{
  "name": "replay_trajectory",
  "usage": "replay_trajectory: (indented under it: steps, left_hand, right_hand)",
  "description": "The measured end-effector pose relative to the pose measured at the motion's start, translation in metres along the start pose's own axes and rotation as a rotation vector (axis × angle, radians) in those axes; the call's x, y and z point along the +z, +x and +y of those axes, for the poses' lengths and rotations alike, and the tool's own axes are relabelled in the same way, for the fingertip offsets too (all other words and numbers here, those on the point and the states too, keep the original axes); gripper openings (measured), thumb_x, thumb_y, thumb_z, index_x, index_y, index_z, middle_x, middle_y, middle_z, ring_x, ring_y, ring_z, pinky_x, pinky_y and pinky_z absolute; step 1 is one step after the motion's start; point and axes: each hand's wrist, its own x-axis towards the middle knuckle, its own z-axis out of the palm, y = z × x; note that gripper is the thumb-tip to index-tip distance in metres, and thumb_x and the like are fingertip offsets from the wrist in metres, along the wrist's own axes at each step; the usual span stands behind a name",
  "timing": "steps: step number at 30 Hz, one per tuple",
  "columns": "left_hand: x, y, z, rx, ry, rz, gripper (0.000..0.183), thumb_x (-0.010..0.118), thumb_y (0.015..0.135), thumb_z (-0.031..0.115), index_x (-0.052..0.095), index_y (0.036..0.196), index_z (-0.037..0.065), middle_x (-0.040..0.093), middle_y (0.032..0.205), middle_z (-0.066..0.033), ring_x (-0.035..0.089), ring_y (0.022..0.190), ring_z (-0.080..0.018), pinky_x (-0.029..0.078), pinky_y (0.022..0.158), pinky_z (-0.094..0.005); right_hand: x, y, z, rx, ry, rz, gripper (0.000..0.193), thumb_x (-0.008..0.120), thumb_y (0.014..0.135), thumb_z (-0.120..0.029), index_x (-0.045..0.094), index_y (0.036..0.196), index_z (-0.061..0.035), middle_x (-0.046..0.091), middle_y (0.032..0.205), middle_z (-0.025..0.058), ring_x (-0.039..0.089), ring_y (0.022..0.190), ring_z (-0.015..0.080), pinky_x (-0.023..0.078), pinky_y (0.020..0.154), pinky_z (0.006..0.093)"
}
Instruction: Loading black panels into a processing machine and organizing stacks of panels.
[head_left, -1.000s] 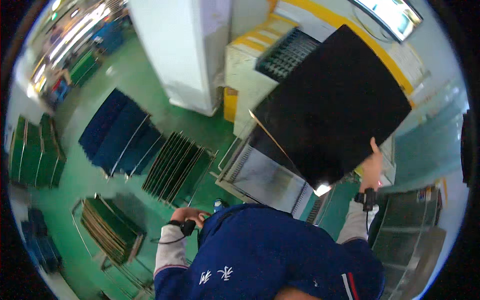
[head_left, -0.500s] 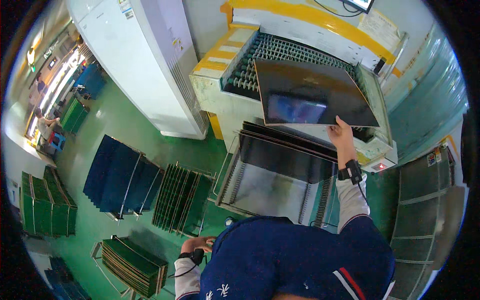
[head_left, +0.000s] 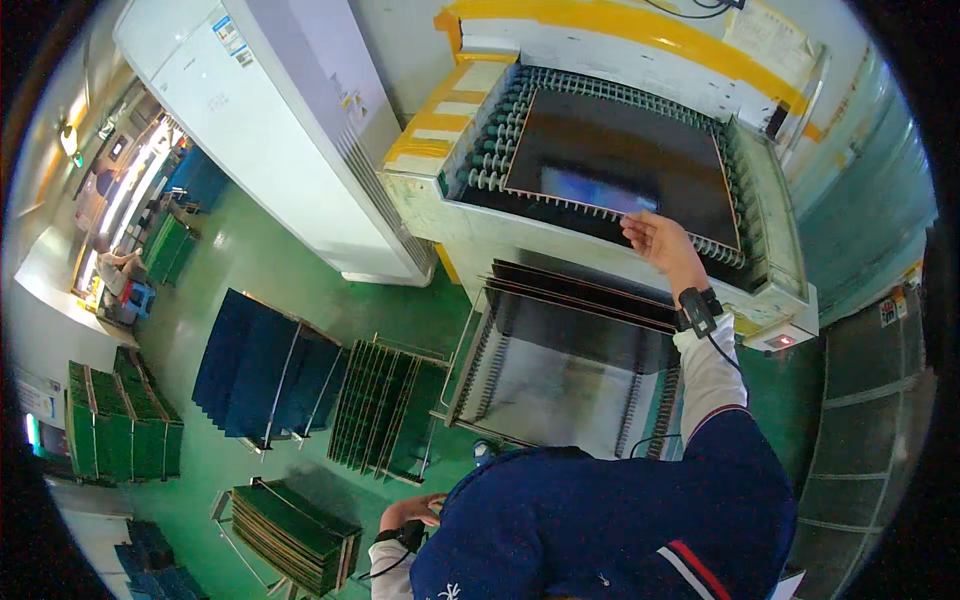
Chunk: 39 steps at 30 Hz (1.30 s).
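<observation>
A dark rectangular panel [head_left: 630,150] with thin copper-coloured edges lies on the roller bed [head_left: 490,165] of a pale machine. At the panel's front edge is my right hand [head_left: 662,245], fingers loosely bent and no longer gripping the panel; whether the fingertips still touch it is hard to tell. Below the machine stands a slotted rack [head_left: 540,375] with several similar dark panels [head_left: 590,295] upright at its far side. My left hand [head_left: 412,512] hangs low beside my torso, holding nothing visible, its loosely bent fingers partly hidden by my shirt.
Racks of green panels [head_left: 385,405] and dark blue panels [head_left: 265,365] stand on the green floor to the left. A tall white cabinet [head_left: 250,120] rises beside the machine. On the right is a grey mesh rack [head_left: 865,430]. A person [head_left: 115,265] sits far left.
The tilted panel has gone down flat onto the rollers. My right hand has let go of it and shifted slightly left along its front edge. The whole view has shifted a little.
</observation>
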Motion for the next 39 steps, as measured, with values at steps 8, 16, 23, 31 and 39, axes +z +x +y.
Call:
replay_trajectory:
  steps: [8,16,23,31,39]
  left_hand:
    - [-0.006,0.006,0.011,-0.103,-0.105,-0.111,0.096,0.080,0.073,0.010,0.025,0.151,0.012,0.045,0.142,-0.0189,0.061,0.110,-0.0256,0.052,0.092,-0.0363]
    - [0.010,0.011,-0.020,-0.109,-0.147,-0.081,0.095,0.080,0.072,0.007,0.026,0.151,0.014,0.045,0.142,-0.0168,0.059,0.113,-0.0248,0.051,0.092,-0.0360]
    - [0.022,0.000,-0.006,-0.148,-0.207,-0.074,0.095,0.081,0.071,0.009,0.029,0.150,0.014,0.047,0.142,-0.0158,0.057,0.114,-0.0250,0.050,0.093,-0.0362]
    - [0.025,-0.003,0.013,-0.118,-0.136,-0.072,0.094,0.082,0.069,0.011,0.031,0.149,0.015,0.048,0.141,-0.0149,0.056,0.115,-0.0251,0.048,0.093,-0.0367]
    - [0.023,-0.004,0.036,-0.111,-0.056,-0.087,0.094,0.083,0.068,0.014,0.034,0.148,0.015,0.049,0.140,-0.0140,0.055,0.116,-0.0252,0.047,0.093,-0.0372]
  right_hand:
    - [-0.007,0.032,0.004,-0.750,-1.188,0.383,0.033,0.061,0.090,-0.029,0.064,0.117,-0.0112,0.067,0.113,0.0082,0.062,0.106,0.0271,0.049,0.088,0.0412]
    - [0.012,0.048,0.012,-0.679,-1.725,0.460,0.050,0.061,0.087,-0.041,0.055,0.133,-0.0236,0.045,0.145,0.0099,0.038,0.134,0.0338,0.029,0.108,0.0521]
    - [-0.002,0.081,-0.001,-0.681,-1.735,0.477,0.051,0.058,0.089,-0.045,0.053,0.135,-0.0252,0.044,0.146,0.0087,0.037,0.135,0.0348,0.028,0.108,0.0551]
    - [-0.017,0.104,-0.016,-0.700,-1.791,0.448,0.055,0.057,0.089,-0.047,0.052,0.136,-0.0196,0.045,0.145,0.0103,0.040,0.132,0.0361,0.033,0.107,0.0512]
    - [0.052,0.013,0.029,-0.858,-1.367,0.102,0.035,0.065,0.088,-0.027,0.064,0.118,-0.0098,0.062,0.121,0.0145,0.056,0.113,0.0333,0.044,0.096,0.0400]
